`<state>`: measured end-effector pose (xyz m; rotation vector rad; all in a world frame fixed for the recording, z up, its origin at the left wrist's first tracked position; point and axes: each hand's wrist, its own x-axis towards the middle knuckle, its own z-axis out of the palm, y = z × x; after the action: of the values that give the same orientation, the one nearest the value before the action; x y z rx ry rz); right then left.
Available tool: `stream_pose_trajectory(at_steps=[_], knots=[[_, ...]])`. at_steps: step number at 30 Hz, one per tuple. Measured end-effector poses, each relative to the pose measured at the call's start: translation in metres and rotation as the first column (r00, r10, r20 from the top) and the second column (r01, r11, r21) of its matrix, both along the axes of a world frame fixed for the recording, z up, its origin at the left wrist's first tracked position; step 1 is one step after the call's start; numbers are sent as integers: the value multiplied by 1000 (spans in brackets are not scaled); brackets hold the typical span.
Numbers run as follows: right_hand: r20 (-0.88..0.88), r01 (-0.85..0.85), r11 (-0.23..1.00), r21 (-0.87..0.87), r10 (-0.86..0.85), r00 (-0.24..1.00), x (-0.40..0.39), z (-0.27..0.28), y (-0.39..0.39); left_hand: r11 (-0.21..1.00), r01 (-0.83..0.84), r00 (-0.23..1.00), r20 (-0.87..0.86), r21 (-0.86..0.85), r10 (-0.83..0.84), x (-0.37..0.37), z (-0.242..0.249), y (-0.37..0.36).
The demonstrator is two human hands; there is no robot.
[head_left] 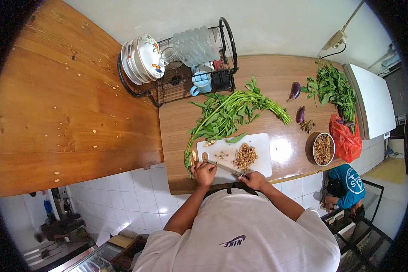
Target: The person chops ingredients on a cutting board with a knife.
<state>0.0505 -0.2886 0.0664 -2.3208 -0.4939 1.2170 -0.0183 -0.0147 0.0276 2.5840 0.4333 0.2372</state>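
- Left hand (204,173): one, at the blade-tip end; fingers bent, though we cannot tell whether they pinch anything.
- Knife (227,168): one, its blade between our hands, over the board.
- Greens (233,111): one bunch, beyond both hands, presumably set back from the blade.
- Chopping board (264,152): one, beneath the blade; we count one main heap of chopped pieces (245,156) ahead of the right hand.
- Right hand (255,180): one, clamped on the knife's handle, likely for control.
- Eggplants (295,90): two loose, beyond and right of the right hand.
- Bowl (314,150): one, filled, right of the right hand, probably for easy reach.

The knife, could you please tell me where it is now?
In the head view, the knife is in the right hand, over the near half of the board, pointing left toward the left hand.
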Motion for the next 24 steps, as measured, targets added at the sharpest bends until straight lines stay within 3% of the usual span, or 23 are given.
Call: stream_pose_trajectory(at_steps=[5, 10, 13, 15, 20, 24], knots=[[11, -70, 995, -65, 71, 997, -3, -25, 7, 998, 53, 996, 76, 22, -54, 0, 1, -1], [30, 52, 999, -8, -52, 998, -14, -13, -14, 999, 36, 999, -4, -37, -36, -2, 10, 1], [-47, 114, 993, -5, -115, 992, -11, 0, -23, 1000, 2, 997, 75, -6, -1, -5, 5, -4], [-153, 71, 997, 1, -70, 986, -3, 14, -21, 1000, 11, 998, 57, 6, -11, -7, 2, -2], [-92, 62, 996, 57, -56, 994, -7, 9, -14, 1000, 20, 999, 30, -24, -20, -5, -2, 4], [-32, -28, 1000, -11, 28, 999, 0, 2, 7, 999, 21, 999, 32, -40, -20, -7, -2, 1]])
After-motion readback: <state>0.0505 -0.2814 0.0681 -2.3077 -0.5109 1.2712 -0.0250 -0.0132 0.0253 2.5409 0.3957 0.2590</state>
